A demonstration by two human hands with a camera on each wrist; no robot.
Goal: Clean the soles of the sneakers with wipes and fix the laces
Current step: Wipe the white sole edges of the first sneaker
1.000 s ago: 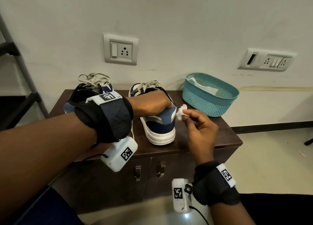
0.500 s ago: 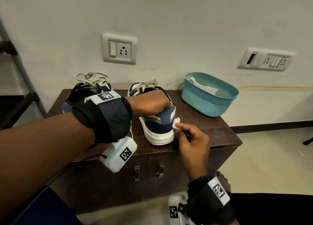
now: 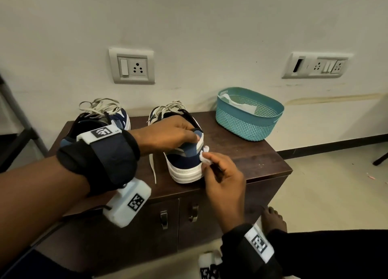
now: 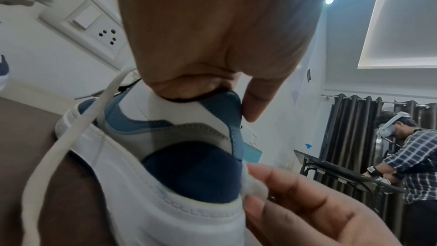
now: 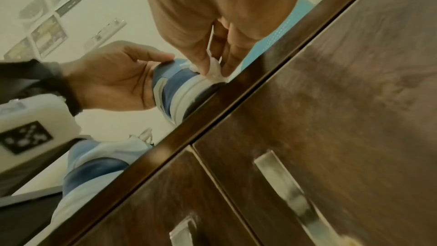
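Two blue-and-white sneakers stand on a dark wooden cabinet [image 3: 252, 163]. My left hand [image 3: 174, 135] grips the heel collar of the right sneaker [image 3: 184, 163], with fingers curled over its rim [image 4: 236, 89]. My right hand [image 3: 218, 173] pinches a small crumpled white wipe [image 3: 204, 156] and holds it against the heel of that sneaker, just above its white sole [image 4: 189, 218]. The wipe [image 5: 216, 71] touches the heel's right edge. The left sneaker [image 3: 100, 119] sits behind my left wrist, its loose laces [image 3: 100, 106] piled on top. One lace [image 3: 153, 167] trails on the cabinet top.
A teal plastic basket [image 3: 249, 119] with white wipes inside stands at the back right of the cabinet. Wall sockets [image 3: 132, 65] are mounted above. The cabinet's doors have metal handles [image 3: 163, 219]. My bare foot [image 3: 273, 220] is on the floor. Another person [image 4: 411, 149] works at a far table.
My right hand with the wipe dropped from beside the heel's top to the heel's lower right side and now touches it. My left hand kept its grip on the heel collar.
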